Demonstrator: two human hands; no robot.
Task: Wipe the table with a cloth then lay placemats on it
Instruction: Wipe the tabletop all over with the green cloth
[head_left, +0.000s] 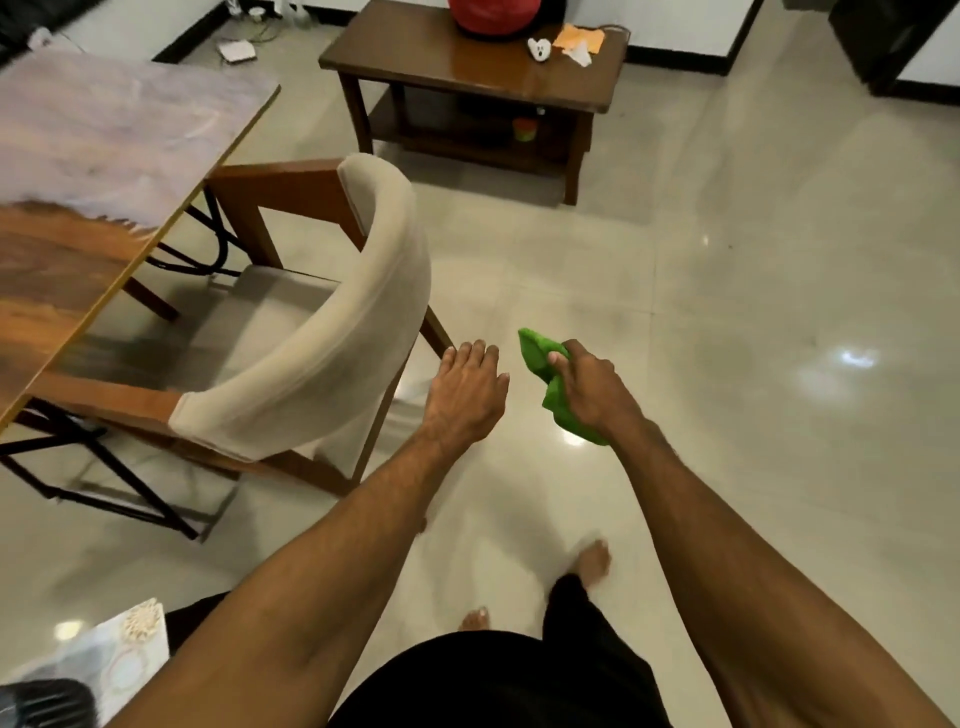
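My right hand (589, 387) is closed around a bunched green cloth (540, 358), held in the air over the floor. My left hand (467, 387) hovers beside it, fingers spread and empty, just right of the chair's back. The dining table (104, 171), with a glossy wood-and-pale patterned top and a yellow edge, lies at the left, apart from both hands. At the bottom left corner lies a flat patterned sheet (124, 660) that may be a placemat; I cannot tell for sure.
A beige padded chair (332, 332) with a wooden frame is tucked at the table's near side. A dark wooden side table (467, 67) stands ahead, bearing a red object, papers and a small white item. Shiny tiled floor (727, 312) spreads to the right. My bare feet show below.
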